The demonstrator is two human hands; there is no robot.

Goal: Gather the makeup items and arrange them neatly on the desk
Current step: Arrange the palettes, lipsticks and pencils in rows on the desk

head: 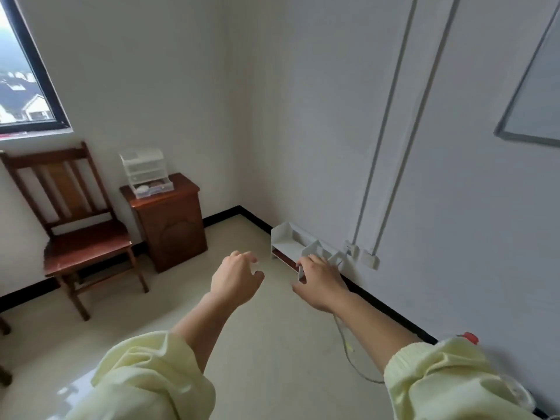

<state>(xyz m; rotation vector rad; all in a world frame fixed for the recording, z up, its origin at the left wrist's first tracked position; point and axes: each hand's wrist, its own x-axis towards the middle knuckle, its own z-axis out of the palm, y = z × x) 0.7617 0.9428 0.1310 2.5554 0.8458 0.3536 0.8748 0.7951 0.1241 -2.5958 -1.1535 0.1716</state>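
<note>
My left hand (236,278) is stretched out over the floor, fingers apart and curled, holding nothing. My right hand (321,283) is beside it, closed on a small flat whitish item (301,272) pinched between thumb and fingers; I cannot tell exactly what the item is. Just beyond my right hand a white desktop shelf organizer (288,241) stands on the floor against the right wall. A clear plastic drawer organizer (147,172) with small round makeup items in its lowest drawer stands on a wooden cabinet (172,225) in the far corner.
A wooden chair (78,231) stands under the window (24,71) on the left. Wall sockets (360,253) and a cable (348,350) run along the right wall. A red-capped object (471,338) shows behind my right sleeve.
</note>
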